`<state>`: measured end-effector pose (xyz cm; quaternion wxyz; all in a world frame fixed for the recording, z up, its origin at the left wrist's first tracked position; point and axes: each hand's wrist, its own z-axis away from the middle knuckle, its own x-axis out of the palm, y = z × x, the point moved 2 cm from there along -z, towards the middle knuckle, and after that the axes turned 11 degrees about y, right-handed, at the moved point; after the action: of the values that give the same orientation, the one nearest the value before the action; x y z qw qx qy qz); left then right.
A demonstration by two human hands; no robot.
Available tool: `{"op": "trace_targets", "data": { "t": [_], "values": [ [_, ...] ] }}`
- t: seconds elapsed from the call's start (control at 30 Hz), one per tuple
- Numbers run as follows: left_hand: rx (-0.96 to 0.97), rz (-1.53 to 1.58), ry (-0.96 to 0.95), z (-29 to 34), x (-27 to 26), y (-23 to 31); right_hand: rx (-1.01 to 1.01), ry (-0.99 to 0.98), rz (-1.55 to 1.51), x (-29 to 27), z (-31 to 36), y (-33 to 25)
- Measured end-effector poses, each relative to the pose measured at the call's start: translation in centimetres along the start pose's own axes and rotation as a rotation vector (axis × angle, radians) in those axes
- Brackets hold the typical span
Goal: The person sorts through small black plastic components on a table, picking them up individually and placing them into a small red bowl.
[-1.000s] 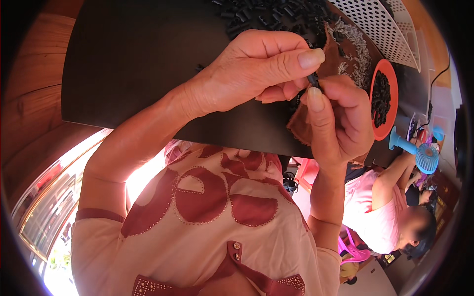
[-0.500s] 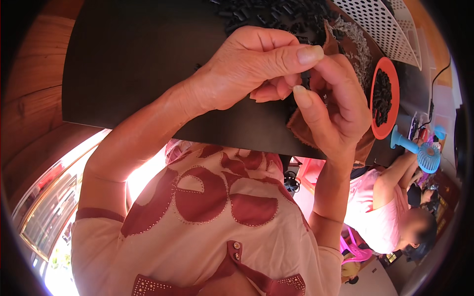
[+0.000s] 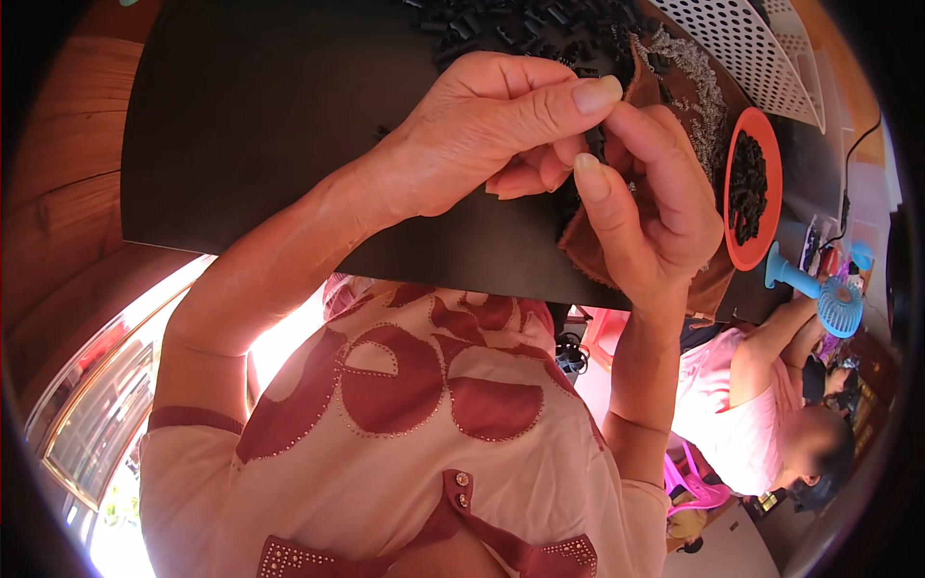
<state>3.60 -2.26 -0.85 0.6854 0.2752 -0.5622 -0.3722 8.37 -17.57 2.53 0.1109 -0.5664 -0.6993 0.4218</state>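
Over the dark table, my left hand (image 3: 511,125) pinches a small black plastic piece (image 3: 595,144) behind its thumb, the other fingers curled. My right hand (image 3: 665,197) faces it, forefinger against the same piece and thumb tip just below it. Most of the piece is covered by fingers, so its exact kind does not show. Beneath my right hand spreads a brown cloth (image 3: 583,246), with a heap of tiny silvery metal bits (image 3: 708,91) on its far part. Many loose black plastic pieces (image 3: 520,27) lie beyond my hands.
An orange-red bowl (image 3: 768,207) of small black pieces stands to the right, with a light blue hand fan (image 3: 838,306) nearer me. A white perforated basket (image 3: 742,48) is at the far right. Another person in pink (image 3: 727,414) sits to my right. The table (image 3: 251,125) extends left.
My left thumb tip has shifted slightly left and toward the far side, and my right thumb has turned a little. More of the black piece shows between them.
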Motion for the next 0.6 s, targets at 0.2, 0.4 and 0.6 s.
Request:
{"op": "trace_targets", "data": {
  "t": [0.2,0.4,0.6],
  "values": [
    [0.005,0.001,-0.027,-0.4,-0.2,-0.5,0.018,0.009,0.016,-0.2,0.5,0.8],
    [0.007,-0.012,-0.031,-0.5,0.0,-0.5,0.08,0.032,-0.01,-0.4,0.8,1.1],
    [0.013,-0.035,-0.032,-0.7,0.0,-0.8,0.096,0.038,-0.044,-0.5,1.0,1.2]
  ]
}}
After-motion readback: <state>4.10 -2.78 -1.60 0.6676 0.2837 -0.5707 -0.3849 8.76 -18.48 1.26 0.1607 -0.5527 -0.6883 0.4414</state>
